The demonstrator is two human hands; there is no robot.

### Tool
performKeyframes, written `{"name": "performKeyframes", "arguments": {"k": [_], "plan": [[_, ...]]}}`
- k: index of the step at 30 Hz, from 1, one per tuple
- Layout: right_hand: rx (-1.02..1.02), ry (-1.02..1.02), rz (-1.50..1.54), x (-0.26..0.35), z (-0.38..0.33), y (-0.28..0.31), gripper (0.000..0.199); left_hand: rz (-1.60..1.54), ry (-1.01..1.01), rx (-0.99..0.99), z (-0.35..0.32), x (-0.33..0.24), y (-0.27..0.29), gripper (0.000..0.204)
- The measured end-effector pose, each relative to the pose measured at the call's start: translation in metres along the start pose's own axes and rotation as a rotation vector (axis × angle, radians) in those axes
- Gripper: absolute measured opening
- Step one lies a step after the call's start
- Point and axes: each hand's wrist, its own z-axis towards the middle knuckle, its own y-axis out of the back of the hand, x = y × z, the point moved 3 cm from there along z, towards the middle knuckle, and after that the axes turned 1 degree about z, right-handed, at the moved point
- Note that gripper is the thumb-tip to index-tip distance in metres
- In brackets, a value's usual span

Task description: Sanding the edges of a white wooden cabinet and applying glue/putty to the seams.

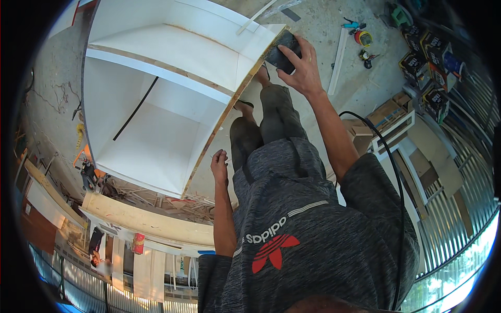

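Observation:
A large white cabinet carcass [162,44] with open compartments stands in front of me and to the left. Its near edge shows raw brown board. At that edge's far right corner, my right hand [305,70] grips a dark rectangular block [284,51], fingers spread over its right side; the block's face touches or nearly touches the edge. My left hand [219,163] hangs just right of the cabinet's near side, apart from it. Its fingers are curled with thumb and fingertip together, and whatever small thing they may pinch is too small to name. A thin black strip [135,108] crosses the lower compartment.
On the concrete floor at the right lie a white strip [338,61], a blue tool [353,24] and boxes [425,57]. Boards [436,148] lean at the right. A black cable [389,148] runs past my right arm. Wood scraps [151,198] and another person [96,245] are at lower left.

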Motion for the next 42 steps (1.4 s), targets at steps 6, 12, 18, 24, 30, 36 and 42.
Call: {"name": "performKeyframes", "arguments": {"k": [6,12,18,24,30,36,42], "plan": [[0.044,-0.015,-0.160,0.009,-0.003,0.012,0.062,-0.009,0.004,0.002,0.003,0.002,-0.001,0.048],[0.004,-0.020,-0.222,0.029,0.007,0.030,0.057,0.016,0.017,0.021,0.006,-0.001,-0.007,0.052],[0.068,-0.036,-0.321,0.044,0.028,0.021,0.053,-0.021,-0.013,0.027,0.006,-0.008,-0.014,0.052],[0.207,-0.067,-0.425,0.046,0.023,0.027,0.051,-0.047,0.000,0.012,0.004,-0.005,-0.010,0.052],[0.020,0.015,-0.282,0.030,0.025,0.036,0.055,-0.042,-0.014,0.032,0.004,-0.010,-0.017,0.053],[0.044,0.043,-0.300,0.023,0.032,0.029,0.055,-0.030,-0.017,0.023,0.004,-0.016,-0.019,0.054],[0.046,0.059,-0.312,0.023,0.030,0.026,0.055,-0.018,-0.007,0.029,0.006,-0.014,-0.018,0.054]]}}
